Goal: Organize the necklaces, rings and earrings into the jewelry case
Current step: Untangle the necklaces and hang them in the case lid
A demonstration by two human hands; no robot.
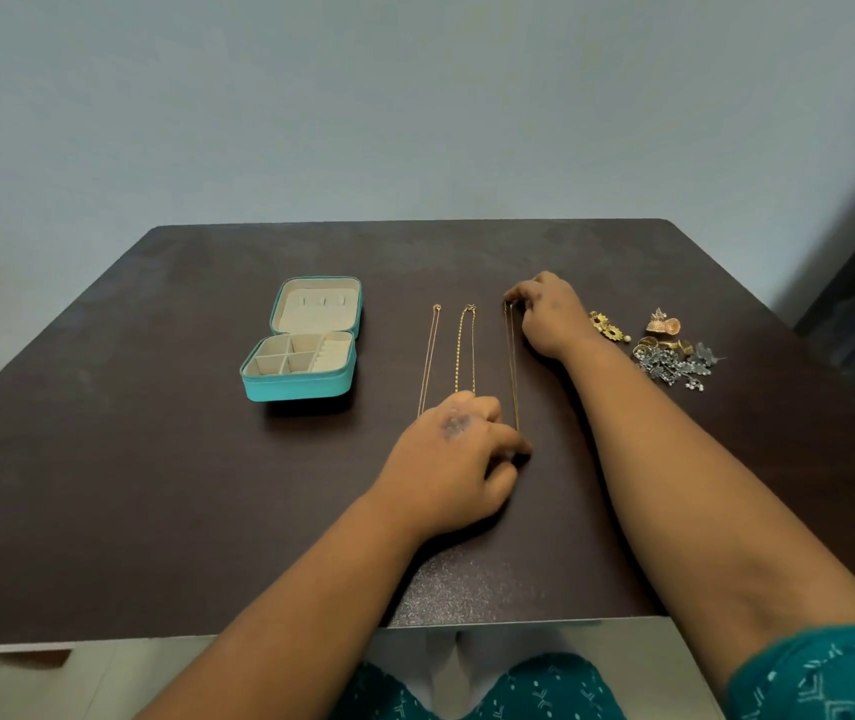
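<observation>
A plain grey wall stood behind the dark table [155, 485], and you sat at its near edge. The teal case [296, 383] lay open on the left of the table, lid back, and its beige compartments looked bare, so by my reading nothing had been stowed yet.

Three chains lay stretched side by side in the middle, well apart from the case: a thin pink chain [430, 350], a gold chain [465, 348] and a dark chain [511, 366]. Your right hand [550, 317] pinched the far end of the dark chain between curled fingertips. Your left hand [449, 459] was curled at its near end, seemingly pinching it too, though the contact was hard to make out; that hand also covered the near ends of the other two chains.

Earrings and rings [669, 350] sat in a loose heap to the right, just beyond your right wrist, gold pieces tangled with silver ones.

All of it was left to do: three chains, then the heap. Nothing lay between the chains and the case, but your right forearm lay close beside the heap and could scatter it.
</observation>
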